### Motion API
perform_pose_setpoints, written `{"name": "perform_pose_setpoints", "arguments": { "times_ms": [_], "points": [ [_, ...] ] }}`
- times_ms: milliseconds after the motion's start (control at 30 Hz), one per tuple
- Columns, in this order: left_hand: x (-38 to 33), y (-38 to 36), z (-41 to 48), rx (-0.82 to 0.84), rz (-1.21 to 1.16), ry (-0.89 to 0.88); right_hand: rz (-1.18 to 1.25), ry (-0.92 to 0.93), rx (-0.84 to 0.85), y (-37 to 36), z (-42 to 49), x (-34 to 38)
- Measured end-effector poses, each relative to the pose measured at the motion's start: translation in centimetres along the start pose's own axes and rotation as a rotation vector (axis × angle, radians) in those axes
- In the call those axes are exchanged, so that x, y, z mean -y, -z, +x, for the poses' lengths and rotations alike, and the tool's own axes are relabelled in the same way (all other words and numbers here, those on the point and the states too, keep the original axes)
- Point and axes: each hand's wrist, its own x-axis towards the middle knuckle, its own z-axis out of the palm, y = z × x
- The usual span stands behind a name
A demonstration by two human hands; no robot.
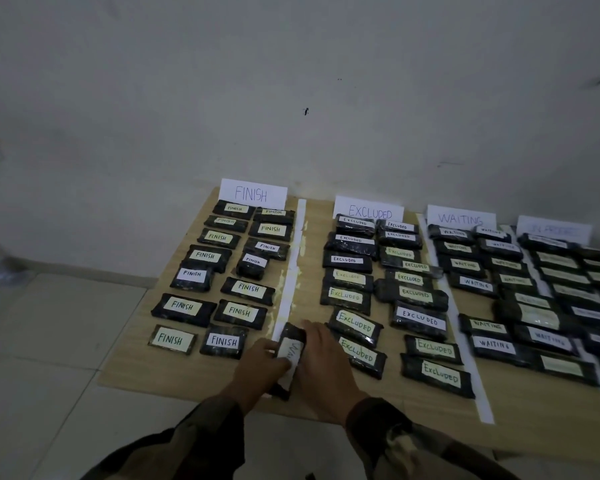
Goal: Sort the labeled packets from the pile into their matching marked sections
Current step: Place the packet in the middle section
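Packets [205, 256] in FINISH section [174, 374]

Long dark sleeves [208, 434], mottled brown and olive (camouflage-like), left hand [257, 367] and right hand [326, 362] bare
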Motion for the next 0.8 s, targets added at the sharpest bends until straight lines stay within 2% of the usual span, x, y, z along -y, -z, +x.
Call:
{"name": "perform_pose_setpoints", "arguments": {
  "times_ms": [67,133,200,300,433,567,800],
  "points": [
    [-0.6,-0.1,-0.2,0.038,-0.278,0.106,0.105,-0.065,-0.022,-0.1,-0.1,0.6],
    [-1.2,-0.2,-0.6,0.085,-0.503,0.17,0.187,-0.113,0.047,-0.2,-0.1,1.0],
    [-1.3,-0.5,-0.7,0.104,-0.597,0.185,0.187,-0.128,0.115,-0.6,0.0,1.0],
    [-1.5,-1.2,-0.5,0.12,-0.669,0.216,0.175,-0.138,0.096,-1.1,0.0,0.6],
    [-1.0,-2.2,0.6,0.064,-0.531,0.193,0.168,-0.135,0.0,-0.7,-0.4,-0.2],
    [-0.1,-2.7,1.7,-0.07,-0.369,0.037,0.016,-0.199,-0.046,0.4,-1.6,-1.8],
    [0.6,-3.1,1.4,-0.166,0.324,-0.401,-0.082,-0.253,0.038,3.1,-4.2,-5.1]
  ]
}}
